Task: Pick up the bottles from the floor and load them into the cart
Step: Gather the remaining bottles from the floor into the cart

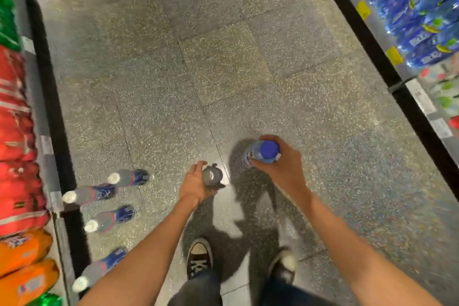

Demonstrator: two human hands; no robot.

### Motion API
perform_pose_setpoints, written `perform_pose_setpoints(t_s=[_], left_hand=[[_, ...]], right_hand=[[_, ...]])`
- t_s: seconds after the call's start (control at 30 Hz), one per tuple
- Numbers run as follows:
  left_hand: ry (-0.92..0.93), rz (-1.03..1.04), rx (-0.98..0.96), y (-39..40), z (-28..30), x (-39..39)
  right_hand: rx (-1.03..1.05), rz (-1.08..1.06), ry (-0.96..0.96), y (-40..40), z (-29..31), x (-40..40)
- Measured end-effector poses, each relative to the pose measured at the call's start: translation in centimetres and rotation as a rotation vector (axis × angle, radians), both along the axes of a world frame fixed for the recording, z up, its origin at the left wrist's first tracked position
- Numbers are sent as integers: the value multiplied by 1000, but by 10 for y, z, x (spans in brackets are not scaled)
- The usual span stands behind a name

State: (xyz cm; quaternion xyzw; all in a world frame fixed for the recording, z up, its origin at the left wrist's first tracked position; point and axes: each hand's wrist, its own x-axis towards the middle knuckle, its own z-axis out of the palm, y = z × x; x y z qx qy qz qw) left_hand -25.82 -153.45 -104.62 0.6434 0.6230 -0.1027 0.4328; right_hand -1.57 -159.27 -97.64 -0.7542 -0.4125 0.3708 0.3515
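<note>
Your right hand [280, 166] grips a blue-capped bottle [260, 154] by the neck, frame centre. Your left hand [196, 184] cups a grey-capped bottle [211, 176], fingers curled. Four bottles [99, 192] stand lower left. Cart not in view; carrying two saves trips.

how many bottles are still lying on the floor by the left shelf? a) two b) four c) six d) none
b: four white-capped bottles lie on the floor along the left shelf base, at and, while the left hand holds a grey-bottomed bottle and the right hand grips a blue-capped bottle.
</note>
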Motion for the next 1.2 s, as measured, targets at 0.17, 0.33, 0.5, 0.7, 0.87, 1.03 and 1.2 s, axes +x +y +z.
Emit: perform_pose_setpoints(t_s=[0.17, 0.33, 0.5, 0.7, 0.87, 1.03, 1.2], left_hand=[[-96, 58, -1, -8, -88, -12], [-274, 137, 111, -5, -142, -15], [-315, 105, 192, -12, -110, -7], [-408, -5, 116, -35, 72, 13], [-564, -47, 125, -72, 258, 35], [-660, -278, 203, -127, 444, 64], [-829, -395, 239, -214, 545, 104]], right_hand=[[14, 43, -3, -9, -81, -23], [40, 25, 14, -22, -127, -36], [65, -55, 10, -48, -79, -33], [107, -277, 3, -93, 81, -28], [169, -444, 56, -157, 260, -23], [261, -706, 51, -259, 419, -21], [415, -928, 221, -366, 515, -15]])
